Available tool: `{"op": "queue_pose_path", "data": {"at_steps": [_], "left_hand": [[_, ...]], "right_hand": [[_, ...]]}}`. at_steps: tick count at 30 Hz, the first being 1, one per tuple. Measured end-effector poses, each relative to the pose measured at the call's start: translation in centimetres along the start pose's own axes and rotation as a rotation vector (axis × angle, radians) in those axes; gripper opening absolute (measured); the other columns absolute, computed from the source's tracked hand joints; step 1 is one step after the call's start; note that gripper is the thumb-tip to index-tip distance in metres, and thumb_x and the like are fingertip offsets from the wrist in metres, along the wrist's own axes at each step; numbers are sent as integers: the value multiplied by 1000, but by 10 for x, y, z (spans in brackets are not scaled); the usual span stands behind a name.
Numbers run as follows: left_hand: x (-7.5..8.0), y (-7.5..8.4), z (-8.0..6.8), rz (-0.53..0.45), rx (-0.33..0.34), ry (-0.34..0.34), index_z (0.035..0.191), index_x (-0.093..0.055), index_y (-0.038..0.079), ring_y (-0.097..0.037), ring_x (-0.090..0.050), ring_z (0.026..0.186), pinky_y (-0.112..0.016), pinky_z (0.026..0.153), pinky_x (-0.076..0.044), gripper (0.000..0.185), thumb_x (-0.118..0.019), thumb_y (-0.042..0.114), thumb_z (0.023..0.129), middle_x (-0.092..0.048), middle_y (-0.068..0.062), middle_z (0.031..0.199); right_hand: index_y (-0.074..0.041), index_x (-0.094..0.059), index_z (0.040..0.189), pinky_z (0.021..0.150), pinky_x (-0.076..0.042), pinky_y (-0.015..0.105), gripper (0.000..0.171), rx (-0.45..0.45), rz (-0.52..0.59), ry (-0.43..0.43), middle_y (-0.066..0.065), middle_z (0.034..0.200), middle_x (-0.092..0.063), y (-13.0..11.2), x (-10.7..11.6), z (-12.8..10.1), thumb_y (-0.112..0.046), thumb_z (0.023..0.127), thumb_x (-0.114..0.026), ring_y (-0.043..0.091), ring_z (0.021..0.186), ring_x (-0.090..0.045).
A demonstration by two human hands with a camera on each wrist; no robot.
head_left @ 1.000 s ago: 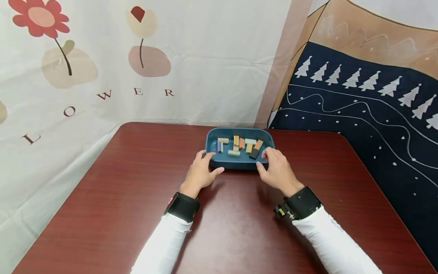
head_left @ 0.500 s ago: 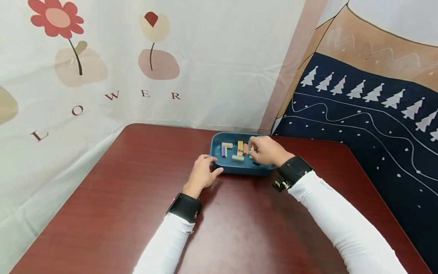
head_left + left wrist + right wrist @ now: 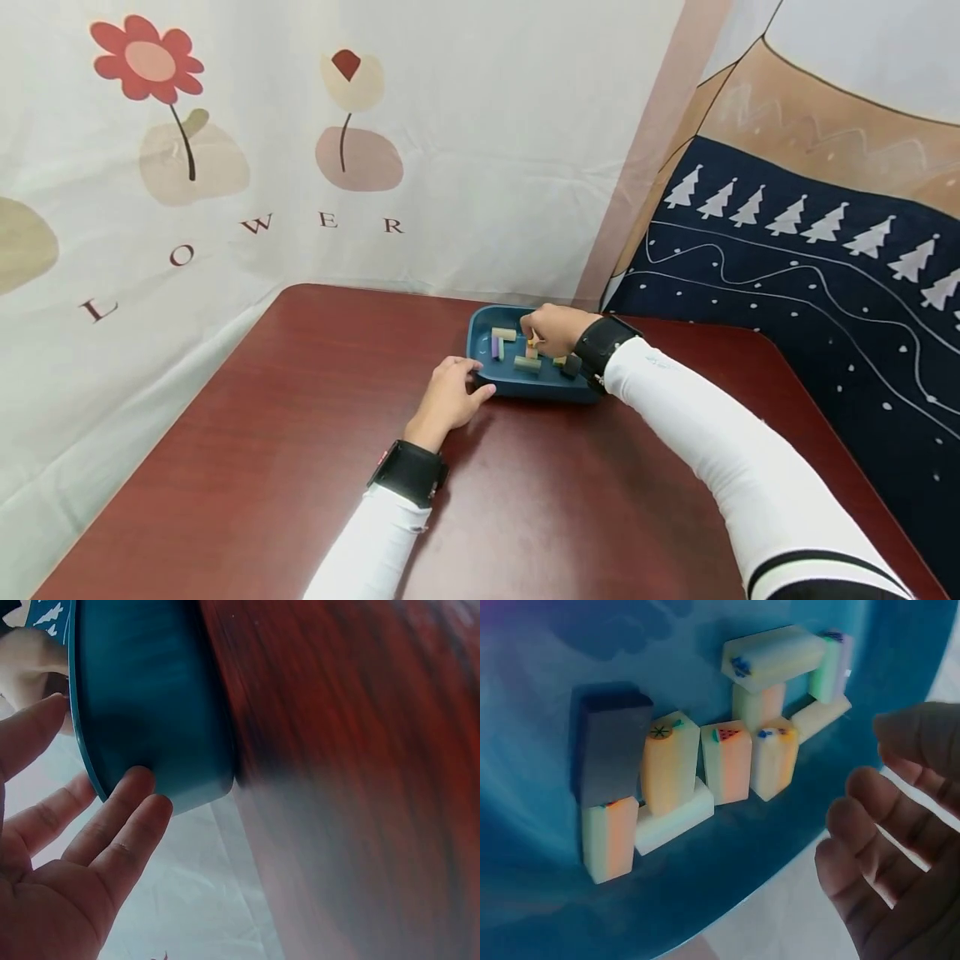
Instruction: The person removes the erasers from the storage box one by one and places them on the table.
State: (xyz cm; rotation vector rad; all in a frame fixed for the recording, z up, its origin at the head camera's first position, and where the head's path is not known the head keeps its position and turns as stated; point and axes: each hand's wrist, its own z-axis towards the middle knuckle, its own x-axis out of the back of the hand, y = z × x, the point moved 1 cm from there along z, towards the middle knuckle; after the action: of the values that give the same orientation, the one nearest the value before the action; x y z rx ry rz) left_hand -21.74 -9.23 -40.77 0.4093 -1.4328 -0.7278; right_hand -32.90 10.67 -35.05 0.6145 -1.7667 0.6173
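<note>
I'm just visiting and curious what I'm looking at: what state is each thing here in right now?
Blue plastic tray: upright on the table, holding the blocks.
Small coloured blocks: lying loose inside the tray, some touching.
Left hand: fingers straight, touching the tray's outer wall.
Right hand: over the tray; grip on a block unclear.
Dark red wooden table: bears the tray.

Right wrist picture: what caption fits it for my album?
Colourful blocks lying in a blue tray beside the right hand.

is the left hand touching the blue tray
Touching. The left wrist view shows the left hand with straight fingertips pressed against the outer wall of the blue tray.
</note>
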Motion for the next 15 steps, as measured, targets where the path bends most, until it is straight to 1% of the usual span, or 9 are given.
{"op": "queue_pose_path", "data": {"at_steps": [7, 10, 15], "left_hand": [[0, -2, -4, -18, -7, 0, 123, -63, 2, -25, -60, 103, -38, 87, -51, 43, -72, 28, 89, -53, -17, 124], [1, -2, -5, -23, -10, 4, 122, -63, 2, -24, -60, 102, -38, 87, -52, 43, -73, 28, 89, -53, -17, 123], [3, -1, -4, -27, -28, 0, 122, -63, 1, -25, -61, 102, -38, 87, -52, 44, -72, 28, 89, -53, -18, 123]], "right_hand": [[-8, -63, 116, 63, -47, 28, 24, 5, -76, -160, 1, 89, -62, -5, -8, 26, -10, 92, -62, 14, 68, -55], [-10, -63, 118, 61, -46, 28, 27, -2, -117, -195, 1, 91, -63, -8, -9, 34, -13, 91, -66, 13, 68, -56], [-13, -64, 118, 62, -49, 28, 31, -9, -179, -217, -1, 88, -64, -11, -11, 45, -19, 88, -72, 12, 70, -58]]}}
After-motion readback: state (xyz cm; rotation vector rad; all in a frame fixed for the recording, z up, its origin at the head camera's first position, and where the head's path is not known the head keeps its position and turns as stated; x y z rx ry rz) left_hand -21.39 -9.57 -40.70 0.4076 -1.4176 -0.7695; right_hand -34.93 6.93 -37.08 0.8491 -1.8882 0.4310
